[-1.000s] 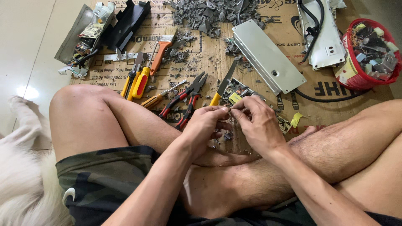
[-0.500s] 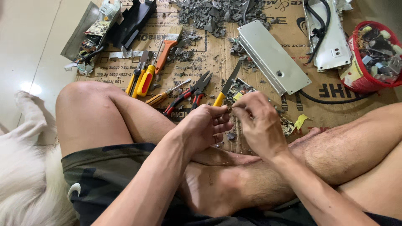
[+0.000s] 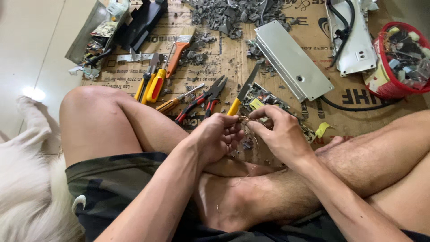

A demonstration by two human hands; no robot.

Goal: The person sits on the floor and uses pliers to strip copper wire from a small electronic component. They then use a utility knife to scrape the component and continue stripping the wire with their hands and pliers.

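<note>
Left hand point(image 3: 218, 136): curled, fingertips pinched on a small coppery wire tangle point(image 3: 244, 120), held above the crossed legs.
Right hand point(image 3: 277, 131): thumb and forefinger closed narrow on the same tangle from 3 o'clock; exact make of the piece too small to tell.
Wire tangle: between both hands, at centre, just below the knife.
Knife point(image 3: 241, 95), yellow grip: at 12 o'clock of the hands, blade pointing up and right.
Pliers point(image 3: 204, 98), red grips: at 10 o'clock, beside a screwdriver point(image 3: 178, 99).
Circuit board point(image 3: 262, 99): just behind the right hand, partly hidden.
Metal casing point(image 3: 293, 67), silver, oblong: at 1 o'clock, lying flat on the cardboard point(image 3: 224, 54).
Red basket point(image 3: 394, 85) of mixed parts: far at 2 o'clock.
Grey scrap heap point(image 3: 233, 13): at 12 o'clock, top edge.
White furry animal point(image 3: 27, 179): at 8 o'clock, against the left thigh.
</note>
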